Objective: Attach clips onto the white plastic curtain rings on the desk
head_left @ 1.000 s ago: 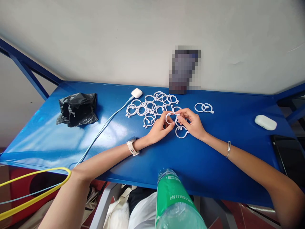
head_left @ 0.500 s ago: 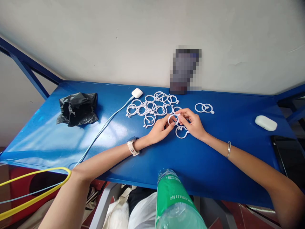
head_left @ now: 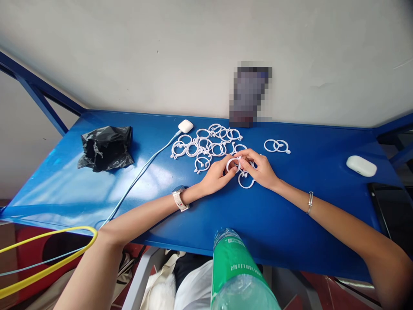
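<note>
Shifting slightly leftward since half a second ago, the right hand [head_left: 262,170] is pinching the upper edge of a white ring [head_left: 227,165]; the left hand [head_left: 217,175] is holding that ring's near side between thumb and fingers; it is sitting between the two hands, just beside a cluster of rings [head_left: 203,150] that is lying on the blue table [head_left: 190,224]; two overlapping rings [head_left: 276,146] are resting apart, beyond the right hand.
</note>
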### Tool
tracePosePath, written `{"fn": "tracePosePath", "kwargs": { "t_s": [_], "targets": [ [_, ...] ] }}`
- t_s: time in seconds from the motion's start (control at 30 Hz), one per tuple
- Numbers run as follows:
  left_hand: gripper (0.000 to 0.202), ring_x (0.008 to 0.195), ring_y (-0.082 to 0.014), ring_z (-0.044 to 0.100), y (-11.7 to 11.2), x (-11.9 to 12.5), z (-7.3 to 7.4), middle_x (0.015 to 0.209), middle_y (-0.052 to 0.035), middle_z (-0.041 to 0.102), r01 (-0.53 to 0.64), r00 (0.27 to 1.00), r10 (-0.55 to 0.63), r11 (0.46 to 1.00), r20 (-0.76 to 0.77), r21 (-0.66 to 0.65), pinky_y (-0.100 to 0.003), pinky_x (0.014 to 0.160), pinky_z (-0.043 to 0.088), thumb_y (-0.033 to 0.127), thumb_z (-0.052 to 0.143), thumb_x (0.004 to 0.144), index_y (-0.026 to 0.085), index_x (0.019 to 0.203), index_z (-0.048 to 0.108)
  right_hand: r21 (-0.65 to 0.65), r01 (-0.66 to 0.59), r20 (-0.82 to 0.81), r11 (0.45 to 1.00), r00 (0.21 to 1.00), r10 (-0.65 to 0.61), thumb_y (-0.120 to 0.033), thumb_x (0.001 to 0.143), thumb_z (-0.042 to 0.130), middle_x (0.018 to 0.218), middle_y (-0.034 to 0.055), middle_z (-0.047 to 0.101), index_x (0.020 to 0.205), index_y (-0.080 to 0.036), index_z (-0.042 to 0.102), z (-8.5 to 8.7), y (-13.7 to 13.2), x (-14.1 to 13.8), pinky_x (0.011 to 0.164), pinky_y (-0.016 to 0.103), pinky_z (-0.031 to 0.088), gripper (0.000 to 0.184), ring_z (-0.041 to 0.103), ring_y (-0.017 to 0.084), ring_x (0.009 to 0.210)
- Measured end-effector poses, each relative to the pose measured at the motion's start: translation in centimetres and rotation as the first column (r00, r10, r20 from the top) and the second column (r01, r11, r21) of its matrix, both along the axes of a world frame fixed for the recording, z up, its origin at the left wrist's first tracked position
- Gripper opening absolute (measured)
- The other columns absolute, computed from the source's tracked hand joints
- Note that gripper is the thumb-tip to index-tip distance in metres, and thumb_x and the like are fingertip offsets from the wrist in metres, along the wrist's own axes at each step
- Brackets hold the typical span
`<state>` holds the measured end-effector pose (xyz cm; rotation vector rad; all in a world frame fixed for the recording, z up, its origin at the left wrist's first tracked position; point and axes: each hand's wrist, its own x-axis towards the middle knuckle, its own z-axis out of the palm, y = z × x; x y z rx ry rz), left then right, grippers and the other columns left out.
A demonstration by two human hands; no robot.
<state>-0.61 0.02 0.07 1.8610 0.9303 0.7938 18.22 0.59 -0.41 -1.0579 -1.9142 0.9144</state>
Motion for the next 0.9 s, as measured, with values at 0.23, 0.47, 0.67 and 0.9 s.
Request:
{"fn": "tracePosePath", "kwargs": {
  "t_s": [0.23, 0.47, 0.67, 0.9],
  "targets": [
    [0.026, 0.062, -0.0125, 0.051, -0.01, 0.04, -0.01, 0.076, -0.0017, 0.060, 0.008, 1.000, -0.008, 1.000, -0.010, 0.024, -0.024, 0.061, 0.041, 0.036, 0.043, 0.096, 0.014, 0.099, 0.055, 0.047, -0.008, 0.052, 0.999, 0.999, 0.006, -0.031, 0.096, 0.048, 0.071, -0.0022, 0.059, 0.106, -0.023, 0.060, 0.18, -0.06, -0.10, 0.062, 0.024, 0.046, 0.017, 0.058, 0.012, 0.062],
    [0.027, 0.062, -0.0128, 0.052, 0.07, 0.04, -0.06, 0.076, -0.0022, 0.060, 0.008, 1.000, -0.008, 0.999, -0.011, 0.041, -0.024, 0.061, 0.042, 0.037, 0.044, 0.095, 0.013, 0.095, 0.057, 0.045, -0.016, 0.060, 0.999, 0.998, 0.014, -0.030, 0.096, 0.048, 0.069, -0.0028, 0.058, 0.106, -0.023, 0.060, 0.19, -0.06, -0.10, 0.061, 0.023, 0.046, 0.017, 0.058, 0.012, 0.061],
    [0.027, 0.063, -0.0129, 0.051, 0.02, 0.01, 0.02, 0.076, -0.0020, 0.060, 0.010, 1.000, -0.010, 0.999, -0.007, 0.031, -0.024, 0.062, 0.042, 0.038, 0.043, 0.096, 0.014, 0.096, 0.055, 0.038, -0.007, 0.043, 0.999, 0.999, 0.006, -0.031, 0.096, 0.048, 0.071, -0.0025, 0.060, 0.106, -0.022, 0.060, 0.17, -0.05, -0.11, 0.063, 0.024, 0.047, 0.018, 0.058, 0.012, 0.061],
    [0.028, 0.066, -0.0139, 0.053, -0.08, -0.05, -0.21, 0.077, -0.0001, 0.057, 0.013, 0.999, -0.011, 0.999, 0.042, -0.033, -0.025, 0.063, 0.044, 0.038, 0.046, 0.094, 0.017, 0.112, 0.046, -0.006, 0.030, -0.037, 1.000, 0.999, -0.030, -0.035, 0.096, 0.050, 0.068, -0.0027, 0.059, 0.106, -0.024, 0.061, 0.16, 0.02, -0.12, 0.063, 0.025, 0.048, 0.019, 0.059, 0.013, 0.061]
  ]
}}
